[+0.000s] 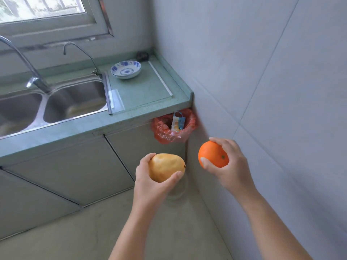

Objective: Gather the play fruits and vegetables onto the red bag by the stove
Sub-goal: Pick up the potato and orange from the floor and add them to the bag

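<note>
Both hands hold fruit over open floor: left hand (150,177) clasps a pear (166,167), its long axis level, stem end pointing right. Right hand (228,162) clasps an orange (213,154), just beside the wall (262,72).

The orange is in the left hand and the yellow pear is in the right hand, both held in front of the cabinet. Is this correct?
Not quite: the hands are swapped. The head view shows the orange in the right hand and the yellow pear in the left hand. Both are indeed held in front of the cabinet.
</note>
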